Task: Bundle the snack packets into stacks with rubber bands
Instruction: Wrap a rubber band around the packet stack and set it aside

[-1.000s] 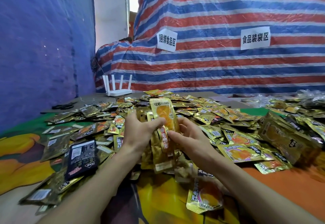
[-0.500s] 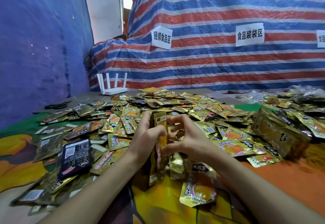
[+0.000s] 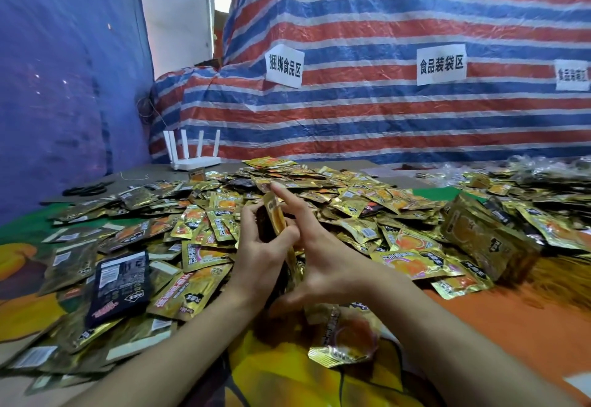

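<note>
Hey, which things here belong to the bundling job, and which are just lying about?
Job: packets held upright; left hand gripping them; right hand against them; loose pile; finished-looking stack on the right.
Lying about: router; scissors; signs on the tarp.

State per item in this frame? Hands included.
Left hand: grips upright stack of gold foil snack packets.
Right hand: fingers straight, against that stack.
Loose gold foil packets: heaped, unbundled.
Black foil packet: lying flat.
White four-antenna router: antennas upright.
</note>
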`<state>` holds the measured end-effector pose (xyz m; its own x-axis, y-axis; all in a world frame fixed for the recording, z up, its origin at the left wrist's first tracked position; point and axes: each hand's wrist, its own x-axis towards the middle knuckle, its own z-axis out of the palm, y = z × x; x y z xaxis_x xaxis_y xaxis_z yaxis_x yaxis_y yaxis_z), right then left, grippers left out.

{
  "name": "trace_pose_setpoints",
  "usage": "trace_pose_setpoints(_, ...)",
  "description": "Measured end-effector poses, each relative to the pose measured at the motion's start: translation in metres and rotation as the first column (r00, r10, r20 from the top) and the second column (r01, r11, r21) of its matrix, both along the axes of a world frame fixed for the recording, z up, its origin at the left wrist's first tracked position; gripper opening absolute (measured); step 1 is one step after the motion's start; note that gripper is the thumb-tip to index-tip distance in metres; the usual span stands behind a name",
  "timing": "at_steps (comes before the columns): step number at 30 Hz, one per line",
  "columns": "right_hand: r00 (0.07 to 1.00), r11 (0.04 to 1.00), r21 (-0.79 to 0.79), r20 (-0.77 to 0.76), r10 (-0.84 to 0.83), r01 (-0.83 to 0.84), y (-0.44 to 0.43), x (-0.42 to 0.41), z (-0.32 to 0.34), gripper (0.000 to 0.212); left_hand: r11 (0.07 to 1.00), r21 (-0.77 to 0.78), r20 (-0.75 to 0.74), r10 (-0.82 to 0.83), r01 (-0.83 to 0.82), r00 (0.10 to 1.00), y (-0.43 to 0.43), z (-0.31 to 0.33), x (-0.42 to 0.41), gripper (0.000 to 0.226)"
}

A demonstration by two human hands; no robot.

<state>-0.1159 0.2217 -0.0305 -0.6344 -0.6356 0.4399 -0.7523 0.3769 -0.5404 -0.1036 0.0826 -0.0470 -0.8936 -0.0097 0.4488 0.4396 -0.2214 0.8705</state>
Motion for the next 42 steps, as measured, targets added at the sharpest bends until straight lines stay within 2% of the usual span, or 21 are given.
trace_pose_setpoints(2, 0.999, 1.0, 0.0, 0.043, -0.016, 0.016, 0.001, -0.001, -0.002, 0.138, 0.996, -0.035, 0.033, -0.08, 0.081, 0.996, -0.006, -0.002, -0.003, 0.044)
trace_pose_setpoints(4, 0.996, 0.999, -0.011, 0.078, -0.035, 0.036, 0.002, -0.003, -0.004, 0.136, 0.98, -0.142, 0.034, -0.133, 0.137, 0.991, -0.009, -0.003, -0.005, 0.05)
trace_pose_setpoints(6, 0.995, 0.998, -0.025, 0.086, -0.048, 0.05, 0.003, -0.004, -0.004, 0.135, 0.964, -0.237, 0.027, -0.119, 0.122, 0.993, -0.006, -0.005, -0.004, 0.044)
trace_pose_setpoints(9, 0.993, 0.998, 0.002, 0.105, -0.062, 0.062, 0.007, 0.001, 0.001, 0.133, 0.967, -0.245, 0.007, -0.068, 0.068, 0.998, 0.001, -0.006, -0.003, 0.035)
trace_pose_setpoints(11, 0.99, 0.995, 0.019, 0.094, -0.101, 0.1, 0.013, 0.011, 0.007, 0.128, 0.963, -0.261, -0.008, -0.063, 0.059, 0.998, 0.001, -0.005, -0.003, 0.043)
trace_pose_setpoints(14, 0.98, 0.982, -0.008, 0.075, -0.186, 0.187, 0.031, 0.031, 0.016, 0.097, 0.939, -0.338, -0.02, -0.076, 0.065, 0.997, 0.005, -0.006, 0.001, 0.075)
trace_pose_setpoints(16, 0.948, 0.948, -0.036, 0.009, -0.317, 0.317, 0.049, 0.043, 0.019, 0.066, 0.914, -0.401, -0.051, -0.082, 0.055, 0.995, 0.01, -0.007, 0.006, 0.075)
trace_pose_setpoints(18, 0.823, 0.831, -0.037, -0.121, -0.555, 0.555, 0.075, 0.05, 0.024, 0.036, 0.899, -0.432, -0.07, -0.117, 0.076, 0.991, 0.014, -0.006, 0.011, 0.063)
trace_pose_setpoints(20, 0.612, 0.61, 0.085, -0.215, -0.761, 0.788, 0.109, 0.057, 0.032, 0.02, 0.884, -0.456, -0.08, -0.152, 0.099, 0.985, 0.016, -0.005, 0.015, 0.054)
trace_pose_setpoints(21, 0.52, 0.492, 0.168, -0.244, -0.819, 0.854, 0.128, 0.061, 0.036, 0.015, 0.875, -0.473, -0.088, -0.161, 0.101, 0.983, 0.016, -0.004, 0.016, 0.052)
trace_pose_setpoints(23, 0.403, 0.315, 0.317, -0.268, -0.875, 0.894, 0.168, 0.07, 0.042, 0.006, 0.857, -0.504, -0.101, -0.182, 0.107, 0.978, 0.014, -0.003, 0.015, 0.05)
trace_pose_setpoints(25, 0.366, 0.219, 0.457, -0.263, -0.893, 0.862, 0.198, 0.08, 0.046, 0.008, 0.842, -0.519, -0.086, -0.224, 0.149, 0.971, 0.011, -0.003, 0.013, 0.048)
trace_pose_setpoints(27, 0.375, 0.199, 0.55, -0.228, -0.899, 0.811, 0.219, 0.085, 0.045, 0.016, 0.836, -0.522, -0.069, -0.241, 0.171, 0.968, 0.008, -0.004, 0.009, 0.048)
trace_pose_setpoints(31, 0.361, 0.138, 0.645, -0.227, -0.904, 0.752, 0.244, 0.089, 0.033, 0.015, 0.846, -0.509, -0.073, -0.23, 0.162, 0.971, 0.004, -0.007, 0.001, 0.044)
trace_pose_setpoints(36, 0.379, 0.16, 0.658, -0.204, -0.902, 0.736, 0.252, 0.091, 0.023, 0.022, 0.848, -0.506, -0.075, -0.23, 0.161, 0.97, 0.004, -0.009, -0.002, 0.043)
trace_pose_setpoints(42, 0.351, 0.071, 0.66, -0.302, -0.886, 0.748, 0.254, 0.092, 0.016, 0.021, 0.857, -0.487, -0.066, -0.23, 0.17, 0.971, 0.004, -0.007, -0.001, 0.051)
